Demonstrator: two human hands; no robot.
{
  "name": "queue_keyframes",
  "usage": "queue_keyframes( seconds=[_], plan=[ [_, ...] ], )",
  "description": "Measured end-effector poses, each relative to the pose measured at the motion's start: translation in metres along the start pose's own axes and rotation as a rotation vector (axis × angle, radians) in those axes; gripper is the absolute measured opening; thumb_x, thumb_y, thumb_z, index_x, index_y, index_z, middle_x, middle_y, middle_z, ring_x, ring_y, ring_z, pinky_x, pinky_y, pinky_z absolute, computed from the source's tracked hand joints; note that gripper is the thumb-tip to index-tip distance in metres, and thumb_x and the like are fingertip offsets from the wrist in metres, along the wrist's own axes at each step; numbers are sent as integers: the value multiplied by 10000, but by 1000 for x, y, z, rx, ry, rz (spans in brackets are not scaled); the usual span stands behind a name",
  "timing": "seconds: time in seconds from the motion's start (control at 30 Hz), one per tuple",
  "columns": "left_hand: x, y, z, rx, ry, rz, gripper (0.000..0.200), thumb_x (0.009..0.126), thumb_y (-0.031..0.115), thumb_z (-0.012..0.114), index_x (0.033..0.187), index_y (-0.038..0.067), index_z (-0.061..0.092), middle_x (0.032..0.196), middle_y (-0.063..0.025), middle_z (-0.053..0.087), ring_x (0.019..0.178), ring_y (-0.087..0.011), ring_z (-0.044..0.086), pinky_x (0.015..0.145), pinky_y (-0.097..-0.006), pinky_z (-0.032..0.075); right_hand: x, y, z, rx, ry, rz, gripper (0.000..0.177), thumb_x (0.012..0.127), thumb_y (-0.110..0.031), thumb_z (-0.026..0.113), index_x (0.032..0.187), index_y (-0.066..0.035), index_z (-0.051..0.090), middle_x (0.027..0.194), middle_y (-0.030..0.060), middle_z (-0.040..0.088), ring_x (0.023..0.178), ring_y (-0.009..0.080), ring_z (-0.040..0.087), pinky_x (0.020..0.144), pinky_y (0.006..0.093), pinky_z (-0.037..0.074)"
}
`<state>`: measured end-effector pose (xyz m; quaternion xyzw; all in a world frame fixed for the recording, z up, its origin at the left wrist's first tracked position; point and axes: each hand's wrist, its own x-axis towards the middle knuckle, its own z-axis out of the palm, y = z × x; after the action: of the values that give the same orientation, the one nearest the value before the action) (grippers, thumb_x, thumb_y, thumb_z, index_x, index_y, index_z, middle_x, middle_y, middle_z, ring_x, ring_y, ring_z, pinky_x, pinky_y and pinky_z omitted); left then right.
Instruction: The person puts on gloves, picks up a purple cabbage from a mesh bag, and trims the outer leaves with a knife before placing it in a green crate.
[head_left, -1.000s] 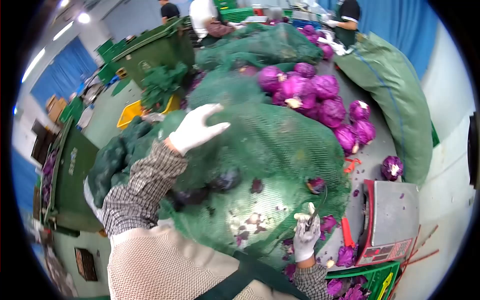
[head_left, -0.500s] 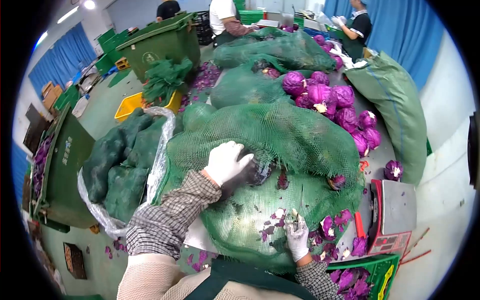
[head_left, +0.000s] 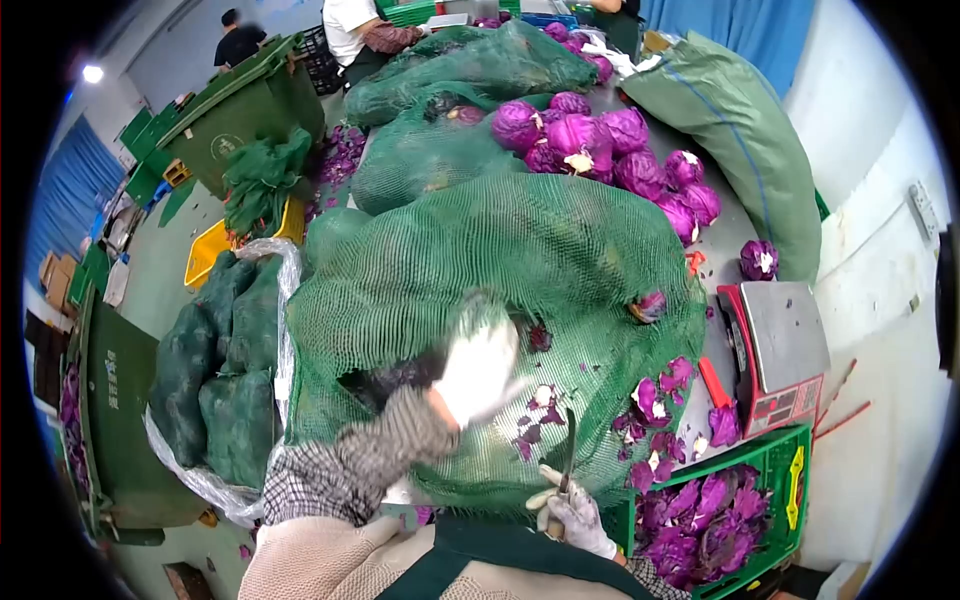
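Observation:
In front of me lies a large green mesh sack (head_left: 470, 240), its mouth toward me. My left hand (head_left: 478, 375), in a white glove, is over the sack's near part, smeared by motion. Its fingers are too blurred to tell what they touch. A dark cabbage (head_left: 400, 378) shows in shadow at the sack's opening, left of that hand. My right hand (head_left: 580, 518), also gloved, is closed around a knife (head_left: 571, 450) with its dark blade pointing up. Purple leaf scraps (head_left: 530, 435) lie on the mesh between the hands.
Red cabbages (head_left: 580, 145) are heaped beyond the sack. At right stand a scale (head_left: 785, 335), a red-handled tool (head_left: 714, 382) and a green crate (head_left: 792, 540) of purple leaves. Bagged sacks (head_left: 238, 410) stand at left. Other people work at the back.
My left hand has moved down and right, off the dark cabbage. My right hand has come lower, and the knife blade now stands upright in view. The whole view has shifted.

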<state>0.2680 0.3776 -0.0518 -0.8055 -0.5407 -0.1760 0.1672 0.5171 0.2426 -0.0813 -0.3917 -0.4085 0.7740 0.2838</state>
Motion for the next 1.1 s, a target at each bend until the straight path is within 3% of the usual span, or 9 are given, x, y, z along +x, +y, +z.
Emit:
queue_keyframes(
  seconds=[0.07,0.2,0.3,0.47,0.57,0.63,0.7,0.93,1.1],
  plan=[
    [-20,16,-11,-520,-59,97,625,737,395,712,1143,-43,525,1044,-188,582,965,-370,563,921,-463,420,-9,16,-7,84,16,74,517,916,-141,532,1380,-13,344,919,76,669,674,86,566,655,214,469],
    [-24,-11,-11,-432,-1,-169,883,636,469,777,1291,-25,450,1285,-255,461,1193,-407,447,1026,-506,332,5,16,-26,190,149,-190,565,898,-121,569,1377,53,324,863,100,657,541,80,523,478,174,416],
    [-34,10,-19,-438,-249,-74,1026,590,566,771,1361,10,387,1368,-272,365,1279,-421,357,1086,-579,185,36,5,-32,-39,251,-180,446,912,-138,553,1306,28,427,991,84,664,536,58,524,462,164,407],
    [-54,20,-42,-429,-276,-52,972,606,545,777,1349,31,419,1417,-250,330,1319,-420,319,1085,-567,206,63,26,-35,-31,300,-216,423,912,-86,537,1312,8,433,1114,101,628,537,66,516,491,200,447],
    [-38,22,-44,-411,-390,119,1023,595,544,781,1381,34,370,1456,-249,275,1359,-427,243,1090,-577,184,62,34,-30,-27,221,-141,441,907,-69,539,1325,10,420,1091,97,623,542,69,519,512,211,463],
    [-43,19,-28,-507,-453,91,1071,590,532,788,1415,51,303,1474,-237,242,1368,-424,221,1089,-606,141,76,77,-34,-304,258,-422,376,877,-36,536,1243,20,467,989,53,615,627,78,553,556,213,468],
    [-44,25,-27,-494,-439,51,1089,569,481,816,1422,59,288,1482,-232,225,1379,-418,197,1080,-635,97,70,43,-12,-57,216,-100,277,872,-49,543,1139,11,506,871,14,588,619,96,558,528,227,453],
    [-54,63,-39,-537,-378,-42,1146,574,407,838,1438,5,201,1472,-269,192,1377,-440,177,1074,-641,98,62,39,-31,557,209,-60,323,900,-51,542,1219,-24,500,685,3,550,524,79,524,472,239,442],
    [-32,101,-25,-632,-445,-19,1156,595,446,814,1420,-65,186,1450,-291,223,1378,-426,185,1102,-587,116,10,-3,-70,36,377,-185,469,879,-26,546,1334,-16,430,772,2,580,525,56,505,483,208,432]
  ],
)
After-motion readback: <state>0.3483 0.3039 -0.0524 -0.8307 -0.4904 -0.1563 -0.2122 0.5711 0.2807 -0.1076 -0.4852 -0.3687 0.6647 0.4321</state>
